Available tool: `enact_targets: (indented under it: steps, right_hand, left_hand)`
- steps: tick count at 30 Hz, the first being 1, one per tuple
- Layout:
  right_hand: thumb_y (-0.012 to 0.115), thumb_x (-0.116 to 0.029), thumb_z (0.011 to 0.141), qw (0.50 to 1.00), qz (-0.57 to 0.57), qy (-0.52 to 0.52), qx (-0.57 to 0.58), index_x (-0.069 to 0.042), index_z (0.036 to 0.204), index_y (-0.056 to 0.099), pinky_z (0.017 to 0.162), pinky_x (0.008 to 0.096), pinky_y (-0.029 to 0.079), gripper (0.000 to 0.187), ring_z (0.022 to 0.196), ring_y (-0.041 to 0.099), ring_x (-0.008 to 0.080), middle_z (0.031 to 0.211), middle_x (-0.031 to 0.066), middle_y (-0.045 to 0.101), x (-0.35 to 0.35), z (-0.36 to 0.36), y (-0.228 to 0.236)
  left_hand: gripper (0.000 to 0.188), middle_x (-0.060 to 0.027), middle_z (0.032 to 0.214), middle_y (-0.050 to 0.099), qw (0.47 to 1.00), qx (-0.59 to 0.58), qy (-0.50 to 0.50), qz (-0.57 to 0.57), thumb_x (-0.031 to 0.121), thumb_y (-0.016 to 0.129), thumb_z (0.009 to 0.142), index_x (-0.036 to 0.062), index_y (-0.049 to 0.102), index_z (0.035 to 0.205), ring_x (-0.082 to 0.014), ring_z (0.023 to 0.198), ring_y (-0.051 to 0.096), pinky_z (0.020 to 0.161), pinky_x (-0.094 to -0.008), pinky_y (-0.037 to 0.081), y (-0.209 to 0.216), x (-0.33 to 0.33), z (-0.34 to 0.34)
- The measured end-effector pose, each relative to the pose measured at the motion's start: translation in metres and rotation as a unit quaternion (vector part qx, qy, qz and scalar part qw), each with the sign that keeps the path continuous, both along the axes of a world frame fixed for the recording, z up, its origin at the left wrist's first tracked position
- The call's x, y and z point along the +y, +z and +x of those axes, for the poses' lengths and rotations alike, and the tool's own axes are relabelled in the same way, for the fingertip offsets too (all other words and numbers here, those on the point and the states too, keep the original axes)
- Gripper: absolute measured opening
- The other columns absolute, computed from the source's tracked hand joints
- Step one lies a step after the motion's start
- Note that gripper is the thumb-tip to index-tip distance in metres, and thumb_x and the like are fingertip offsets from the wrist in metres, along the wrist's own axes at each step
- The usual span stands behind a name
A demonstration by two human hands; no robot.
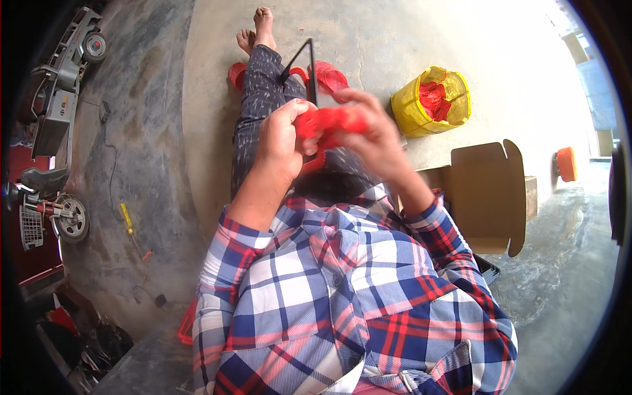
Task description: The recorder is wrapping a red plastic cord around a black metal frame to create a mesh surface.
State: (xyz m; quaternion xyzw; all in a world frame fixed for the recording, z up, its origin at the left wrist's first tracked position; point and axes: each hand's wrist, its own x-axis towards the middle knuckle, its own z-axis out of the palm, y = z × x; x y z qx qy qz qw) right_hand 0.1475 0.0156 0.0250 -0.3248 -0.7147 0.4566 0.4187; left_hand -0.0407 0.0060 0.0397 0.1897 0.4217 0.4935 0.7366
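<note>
Over my lap, a soft, crumpled red item (332, 124), perhaps cloth or yarn, is stretched between my two hands. My left hand (282, 137) is closed on its left end, thumb on top. At the other end my right hand (376, 137) grips it, smeared by motion. What exactly the red item is cannot be made out. More red material (314, 162) shows below the hands on my dark patterned trousers. A black-framed flat object (312, 69) stands tilted just beyond the hands, partly hidden by them.
To the right stand a yellow bag (409, 108) holding red pieces and an open cardboard box (487, 197). Red slippers (329, 76) lie ahead near my bare feet (262, 29). A yellow-handled tool (126, 218) lies on the left floor, near parked vehicles (56, 118). An orange object (567, 164) is far right.
</note>
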Motion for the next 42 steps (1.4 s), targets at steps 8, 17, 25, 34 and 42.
enact_targets:
  steps: [8, 17, 25, 34, 42]
  right_hand:
    - [0.047, -0.03, 0.097, 0.888, -0.112, 0.065, 0.442, -0.001, 0.117, 0.05, 0.064, 0.0311, 0.038, 0.035, 0.06, 0.046, 0.0146, 0.074, 0.0044, 0.052, -0.009, 0.136, 0.084]
    - [0.062, -0.022, 0.085, 0.936, -0.207, -0.282, 0.037, 0.008, 0.119, 0.054, 0.07, 0.0281, 0.046, 0.046, 0.078, 0.057, 0.0144, 0.09, 0.006, 0.061, -0.086, 0.157, 0.1]
    - [0.061, -0.024, 0.09, 0.93, -0.248, -0.232, 0.137, 0.003, 0.117, 0.055, 0.065, 0.0255, 0.05, 0.038, 0.073, 0.06, 0.0135, 0.087, 0.0056, 0.062, -0.089, 0.175, 0.063]
    - [0.047, -0.025, 0.098, 0.871, -0.361, -0.061, 0.328, 0.001, 0.122, 0.05, 0.081, 0.033, 0.052, 0.036, 0.096, 0.062, 0.0201, 0.111, 0.0122, 0.06, -0.047, 0.104, -0.034]
    - [0.048, -0.039, 0.097, 0.848, -0.454, 0.189, 0.199, 0.001, 0.117, 0.058, 0.063, 0.0255, 0.048, 0.046, 0.074, 0.06, 0.0126, 0.09, 0.0059, 0.066, -0.024, 0.024, -0.044]
  left_hand:
    - [0.022, -0.0055, 0.076, 0.066, 0.978, 0.18, -0.05, -0.096, 0.024, 0.049, 0.085, 0.0102, 0.059, 0.099, -0.0109, 0.061, 0.057, 0.044, -0.0232, 0.03, -0.067, 0.006, 0.0]
    - [0.03, -0.0096, 0.07, 0.065, 0.986, 0.016, -0.096, -0.139, 0.016, 0.047, 0.072, 0.0058, 0.059, 0.098, -0.0154, 0.052, 0.057, 0.038, -0.0261, 0.029, -0.077, 0.008, -0.007]
    - [0.025, -0.0073, 0.066, 0.062, 0.986, 0.046, -0.057, -0.148, 0.021, 0.049, 0.079, 0.0079, 0.058, 0.098, -0.014, 0.053, 0.056, 0.041, -0.0253, 0.03, -0.078, 0.007, -0.003]
    - [0.019, -0.007, 0.083, 0.062, 0.864, 0.433, -0.017, 0.256, 0.019, 0.061, 0.084, 0.0062, 0.06, 0.097, -0.02, 0.076, 0.058, 0.066, -0.029, 0.042, -0.059, -0.023, 0.005]
    - [0.032, -0.0116, 0.114, 0.062, 0.986, -0.093, -0.025, 0.138, 0.021, 0.055, 0.095, 0.0036, 0.053, 0.123, -0.0245, 0.106, 0.06, 0.095, -0.0395, 0.047, 0.005, -0.026, 0.016]
